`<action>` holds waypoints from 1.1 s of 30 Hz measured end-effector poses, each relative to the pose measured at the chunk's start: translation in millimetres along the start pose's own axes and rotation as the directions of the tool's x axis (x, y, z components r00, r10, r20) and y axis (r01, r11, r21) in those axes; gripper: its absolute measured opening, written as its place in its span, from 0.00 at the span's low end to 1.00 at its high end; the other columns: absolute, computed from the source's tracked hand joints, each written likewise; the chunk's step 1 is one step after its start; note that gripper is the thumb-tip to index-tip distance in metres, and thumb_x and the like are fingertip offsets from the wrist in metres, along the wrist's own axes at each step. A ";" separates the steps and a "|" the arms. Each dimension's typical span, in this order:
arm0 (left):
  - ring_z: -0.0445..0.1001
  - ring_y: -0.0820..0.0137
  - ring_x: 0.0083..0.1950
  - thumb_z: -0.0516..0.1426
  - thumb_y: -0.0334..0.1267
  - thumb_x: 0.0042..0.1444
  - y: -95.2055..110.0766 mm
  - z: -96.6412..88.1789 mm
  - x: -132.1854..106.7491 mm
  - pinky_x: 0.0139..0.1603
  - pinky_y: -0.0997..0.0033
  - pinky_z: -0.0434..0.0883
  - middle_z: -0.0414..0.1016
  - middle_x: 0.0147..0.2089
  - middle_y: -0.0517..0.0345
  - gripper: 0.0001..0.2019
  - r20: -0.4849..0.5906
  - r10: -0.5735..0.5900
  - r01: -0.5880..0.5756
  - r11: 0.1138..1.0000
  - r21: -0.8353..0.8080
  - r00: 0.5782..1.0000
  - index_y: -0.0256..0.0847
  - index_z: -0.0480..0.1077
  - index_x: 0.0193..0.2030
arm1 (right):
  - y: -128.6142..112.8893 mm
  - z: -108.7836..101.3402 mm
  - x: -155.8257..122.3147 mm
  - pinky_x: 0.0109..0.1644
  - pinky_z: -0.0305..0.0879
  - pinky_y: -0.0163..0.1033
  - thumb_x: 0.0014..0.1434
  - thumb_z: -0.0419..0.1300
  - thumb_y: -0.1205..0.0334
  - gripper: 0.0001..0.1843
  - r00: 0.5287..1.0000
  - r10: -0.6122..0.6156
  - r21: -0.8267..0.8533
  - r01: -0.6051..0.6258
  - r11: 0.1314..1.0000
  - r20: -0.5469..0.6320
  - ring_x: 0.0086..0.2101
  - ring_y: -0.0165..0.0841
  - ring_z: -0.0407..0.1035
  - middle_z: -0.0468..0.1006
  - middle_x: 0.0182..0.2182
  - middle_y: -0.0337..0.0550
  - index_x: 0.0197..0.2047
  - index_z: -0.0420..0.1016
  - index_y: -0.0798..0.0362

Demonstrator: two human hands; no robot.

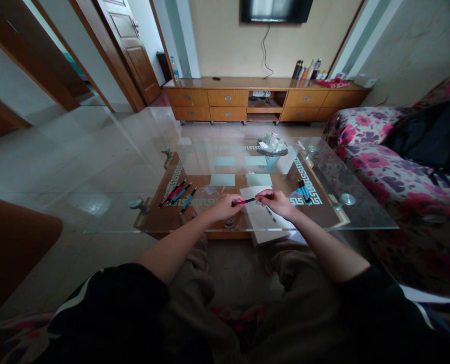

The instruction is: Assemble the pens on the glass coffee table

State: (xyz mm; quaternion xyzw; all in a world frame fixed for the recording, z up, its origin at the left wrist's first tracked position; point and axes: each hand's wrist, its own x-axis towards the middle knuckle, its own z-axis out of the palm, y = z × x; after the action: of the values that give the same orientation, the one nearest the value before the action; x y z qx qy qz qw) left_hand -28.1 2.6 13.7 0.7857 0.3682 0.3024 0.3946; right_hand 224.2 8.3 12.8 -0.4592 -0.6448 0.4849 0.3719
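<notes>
Over the near part of the glass table, my left hand (228, 206) is closed on a red and black pen (243, 202). The pen lies nearly level, its dark end pointing right. At that end the fingers of my right hand (276, 201) are pinched together; whether they hold a separate small part cannot be made out. Below my hands is a stack of white paper (260, 222) with a dark thin piece (270, 214) near it. To the left lie several red and blue pens (175, 193). Several blue pens (304, 191) lie to the right.
The glass table (194, 225) has a brown lower shelf with pale green rectangles. Behind it stands a filled waste basket (272, 161). Farther off is a wooden TV cabinet (228, 98) with bottles (308, 70). A flowered sofa (376, 167) is at right.
</notes>
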 end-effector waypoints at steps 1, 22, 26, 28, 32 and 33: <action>0.80 0.67 0.40 0.59 0.36 0.61 0.7 -0.2 -0.1 0.44 0.71 0.74 0.84 0.43 0.50 0.12 -0.001 0.001 -0.001 1.000 0.000 1.000 0.35 0.80 0.47 | 0.6 -0.2 0.0 0.34 0.70 0.40 0.54 0.68 0.41 0.22 1.000 -0.006 -0.008 0.006 1.000 0.005 0.31 0.35 0.73 0.82 0.32 0.44 0.37 0.82 0.52; 0.81 0.68 0.41 0.61 0.34 0.59 -8.0 1.4 0.4 0.44 0.71 0.75 0.84 0.43 0.49 0.11 -0.003 0.015 -0.015 1.000 0.000 1.000 0.35 0.80 0.47 | -2.3 1.3 -6.5 0.32 0.63 0.37 0.68 0.48 0.35 0.33 0.996 0.072 -0.298 -0.056 0.953 0.042 0.27 0.32 0.70 0.79 0.27 0.44 0.33 0.80 0.53; 0.81 0.67 0.41 0.61 0.34 0.59 -5.9 0.5 -0.1 0.45 0.71 0.76 0.84 0.42 0.50 0.10 -0.018 -0.002 0.002 1.000 0.008 1.000 0.35 0.80 0.46 | -2.8 2.0 -4.4 0.33 0.64 0.37 0.65 0.57 0.45 0.18 0.999 0.053 -0.304 -0.048 0.952 0.006 0.27 0.32 0.70 0.78 0.28 0.40 0.40 0.76 0.52; 0.81 0.67 0.41 0.61 0.34 0.59 -5.6 0.4 -0.4 0.46 0.70 0.76 0.84 0.43 0.50 0.11 -0.023 -0.004 0.004 1.000 0.011 1.000 0.36 0.80 0.47 | -4.2 1.7 -4.0 0.34 0.64 0.37 0.62 0.60 0.50 0.13 0.999 0.043 -0.323 -0.039 0.946 0.005 0.27 0.32 0.70 0.77 0.27 0.38 0.40 0.75 0.51; 0.82 0.67 0.42 0.61 0.33 0.59 -5.6 0.2 -0.7 0.47 0.69 0.77 0.84 0.44 0.49 0.10 -0.029 0.010 -0.010 1.000 0.015 1.000 0.35 0.80 0.46 | -6.6 1.3 -4.4 0.33 0.62 0.37 0.61 0.59 0.54 0.10 0.999 0.035 -0.376 -0.030 0.926 0.007 0.26 0.32 0.69 0.76 0.25 0.38 0.39 0.75 0.51; 0.82 0.67 0.42 0.61 0.33 0.59 -5.4 0.1 -0.7 0.47 0.69 0.77 0.84 0.44 0.49 0.10 -0.029 0.015 -0.014 1.000 0.014 0.999 0.35 0.80 0.46 | -7.0 1.3 -4.6 0.33 0.62 0.37 0.61 0.59 0.53 0.10 1.000 0.029 -0.385 -0.024 0.923 0.007 0.26 0.32 0.69 0.76 0.25 0.38 0.38 0.75 0.51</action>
State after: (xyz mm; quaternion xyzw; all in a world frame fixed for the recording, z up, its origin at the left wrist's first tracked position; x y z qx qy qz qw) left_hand -30.3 4.2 9.0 0.7865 0.3704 0.3141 0.3815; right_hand 222.7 2.8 19.0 -0.5289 -0.7234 0.3569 0.2639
